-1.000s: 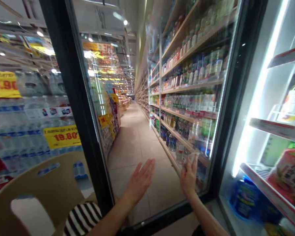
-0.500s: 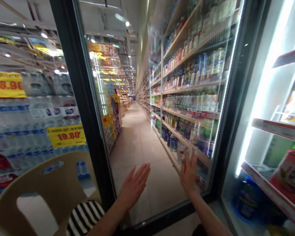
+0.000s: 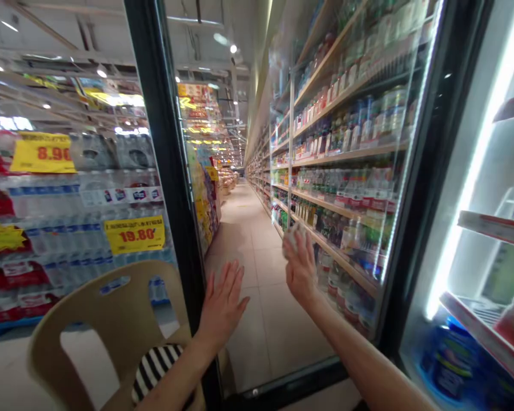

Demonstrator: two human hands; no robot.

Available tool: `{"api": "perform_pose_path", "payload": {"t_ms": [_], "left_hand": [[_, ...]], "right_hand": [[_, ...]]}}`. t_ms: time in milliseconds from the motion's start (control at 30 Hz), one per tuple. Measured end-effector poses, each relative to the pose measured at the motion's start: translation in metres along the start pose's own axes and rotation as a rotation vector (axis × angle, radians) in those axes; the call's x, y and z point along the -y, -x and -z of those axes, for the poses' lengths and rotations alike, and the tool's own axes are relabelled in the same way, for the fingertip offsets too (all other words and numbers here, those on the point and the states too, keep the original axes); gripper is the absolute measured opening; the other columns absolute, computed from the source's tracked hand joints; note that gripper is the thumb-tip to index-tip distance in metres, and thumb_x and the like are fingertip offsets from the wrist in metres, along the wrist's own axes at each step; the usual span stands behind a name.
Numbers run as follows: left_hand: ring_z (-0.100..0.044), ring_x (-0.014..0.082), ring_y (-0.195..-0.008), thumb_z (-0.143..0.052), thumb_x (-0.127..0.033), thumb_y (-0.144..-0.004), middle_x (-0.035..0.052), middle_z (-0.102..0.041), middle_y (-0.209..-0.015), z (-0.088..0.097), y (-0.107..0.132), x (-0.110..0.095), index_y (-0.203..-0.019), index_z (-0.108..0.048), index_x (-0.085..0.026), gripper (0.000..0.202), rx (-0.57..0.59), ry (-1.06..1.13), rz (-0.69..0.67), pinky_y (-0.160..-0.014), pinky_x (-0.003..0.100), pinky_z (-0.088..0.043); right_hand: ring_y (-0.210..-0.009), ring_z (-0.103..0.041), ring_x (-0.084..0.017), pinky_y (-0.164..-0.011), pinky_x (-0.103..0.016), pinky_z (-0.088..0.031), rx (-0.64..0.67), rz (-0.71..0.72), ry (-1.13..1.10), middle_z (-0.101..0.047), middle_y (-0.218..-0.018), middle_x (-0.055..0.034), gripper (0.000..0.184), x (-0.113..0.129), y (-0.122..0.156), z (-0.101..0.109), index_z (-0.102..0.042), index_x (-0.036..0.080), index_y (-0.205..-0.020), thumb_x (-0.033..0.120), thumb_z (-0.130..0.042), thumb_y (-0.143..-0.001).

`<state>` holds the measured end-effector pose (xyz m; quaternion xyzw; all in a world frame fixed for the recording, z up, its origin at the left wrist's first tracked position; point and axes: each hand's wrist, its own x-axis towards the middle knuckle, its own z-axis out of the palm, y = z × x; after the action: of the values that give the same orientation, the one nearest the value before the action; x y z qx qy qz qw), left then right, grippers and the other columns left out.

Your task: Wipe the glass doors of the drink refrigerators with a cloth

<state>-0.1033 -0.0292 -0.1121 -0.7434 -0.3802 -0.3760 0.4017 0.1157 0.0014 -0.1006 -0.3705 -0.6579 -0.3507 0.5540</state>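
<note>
A glass door (image 3: 257,325) with a black frame stands in front of me, and the shop aisle shows through it. My left hand (image 3: 223,302) is open, its fingers stretched and slightly spread, close to the door's left frame bar (image 3: 171,171). Whether its palm presses on the glass I cannot tell. In my right hand (image 3: 302,271) is a crumpled whitish cloth (image 3: 292,238), held by the fingers against or very near the pane, around its middle. Part of the cloth is hidden by the fingers.
At left stand a beige plastic chair (image 3: 107,302) with a black-and-white striped item (image 3: 158,365) on it and stacked bottle packs (image 3: 60,240) with yellow price signs. To the right are a lit cooler's shelves (image 3: 492,225) and a blue container (image 3: 449,359).
My right hand has swept left and up across the pane with the cloth. My left hand has shifted left towards the frame bar, its fingers now pointing up. The view has turned slightly left.
</note>
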Motion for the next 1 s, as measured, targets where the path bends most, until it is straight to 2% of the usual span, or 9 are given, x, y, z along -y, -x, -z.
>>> {"api": "perform_pose_path", "payload": {"t_ms": [133,233,400,467,667,733,800,933,1000], "left_hand": [[-0.019,0.023,-0.138,-0.049,-0.028,-0.086,0.0156,-0.042,-0.14,0.005,0.003,0.001,-0.145,-0.008,-0.012,0.074,0.013,0.001,-0.001,-0.11,0.045,-0.025],[-0.017,0.0244,-0.139,-0.049,-0.025,-0.085,0.0171,-0.036,-0.143,0.009,0.001,0.003,-0.145,-0.008,-0.01,0.074,0.056,0.008,0.01,-0.108,0.046,-0.029],[-0.016,0.0262,-0.139,-0.051,-0.025,-0.084,0.0194,-0.031,-0.146,0.018,-0.011,0.004,-0.145,-0.007,-0.009,0.076,0.071,0.049,0.063,-0.106,0.048,-0.032],[-0.016,0.027,-0.139,-0.052,-0.025,-0.083,0.0206,-0.031,-0.145,0.021,-0.015,0.004,-0.144,-0.008,-0.009,0.078,0.074,0.057,0.08,-0.106,0.048,-0.031],[-0.017,0.0267,-0.139,-0.049,-0.02,-0.081,0.0187,-0.033,-0.145,0.021,-0.01,0.003,-0.144,-0.009,-0.009,0.076,0.112,0.024,0.057,-0.106,0.049,-0.031],[-0.018,0.0263,-0.139,-0.049,-0.02,-0.08,0.018,-0.034,-0.144,0.02,-0.01,0.003,-0.144,-0.01,-0.01,0.076,0.114,0.019,0.058,-0.107,0.048,-0.03],[-0.019,0.0257,-0.139,-0.05,-0.021,-0.081,0.0176,-0.035,-0.144,0.02,-0.014,0.004,-0.145,-0.01,-0.01,0.076,0.101,0.012,0.056,-0.108,0.047,-0.029],[-0.015,0.0253,-0.139,-0.05,-0.024,-0.083,0.0172,-0.034,-0.145,0.017,-0.025,0.005,-0.145,-0.007,-0.011,0.077,0.073,0.006,0.05,-0.11,0.047,-0.024],[-0.013,0.0244,-0.14,-0.05,-0.026,-0.084,0.0171,-0.034,-0.144,0.015,-0.028,0.005,-0.145,-0.006,-0.011,0.076,0.053,0.011,0.047,-0.111,0.047,-0.021]], "right_hand": [[-0.14,-0.02,-0.022,-0.112,-0.043,-0.032,0.265,0.432,-0.063,-0.034,-0.147,0.002,0.045,0.026,0.063,0.002,-0.053,0.024,-0.124,0.007,-0.041,-0.085],[-0.139,-0.022,-0.018,-0.113,-0.039,-0.03,0.338,0.576,-0.073,-0.04,-0.143,0.0044,0.038,0.022,0.058,0.004,-0.059,0.025,-0.117,0.011,-0.043,-0.086],[-0.141,-0.015,-0.023,-0.112,-0.048,-0.028,0.029,0.209,-0.001,-0.04,-0.144,-0.0033,0.045,0.01,-0.045,-0.007,-0.055,0.022,-0.121,0.006,-0.04,-0.082],[-0.141,-0.014,-0.024,-0.111,-0.05,-0.029,-0.014,0.142,0.0,-0.039,-0.144,-0.0051,0.046,0.016,-0.059,-0.011,-0.054,0.021,-0.123,0.006,-0.041,-0.082],[-0.14,-0.021,-0.017,-0.114,-0.037,-0.028,0.311,0.592,-0.065,-0.041,-0.143,0.0058,0.036,0.028,0.036,0.009,-0.06,0.025,-0.115,0.011,-0.042,-0.087],[-0.139,-0.022,-0.015,-0.114,-0.035,-0.028,0.353,0.661,-0.081,-0.041,-0.143,0.0072,0.035,0.02,0.042,0.013,-0.06,0.026,-0.114,0.012,-0.041,-0.087],[-0.14,-0.02,-0.015,-0.114,-0.038,-0.027,0.297,0.582,-0.06,-0.043,-0.141,0.0053,0.041,0.009,0.013,0.011,-0.057,0.027,-0.119,0.009,-0.04,-0.086],[-0.142,-0.011,-0.021,-0.113,-0.048,-0.026,0.015,0.171,0.02,-0.034,-0.147,-0.0005,0.051,-0.007,-0.077,-0.003,-0.049,0.025,-0.128,0.007,-0.04,-0.082],[-0.142,-0.011,-0.023,-0.112,-0.05,-0.027,-0.041,0.092,0.031,-0.028,-0.15,-0.001,0.052,-0.006,-0.09,-0.007,-0.046,0.024,-0.13,0.008,-0.039,-0.082]]}}
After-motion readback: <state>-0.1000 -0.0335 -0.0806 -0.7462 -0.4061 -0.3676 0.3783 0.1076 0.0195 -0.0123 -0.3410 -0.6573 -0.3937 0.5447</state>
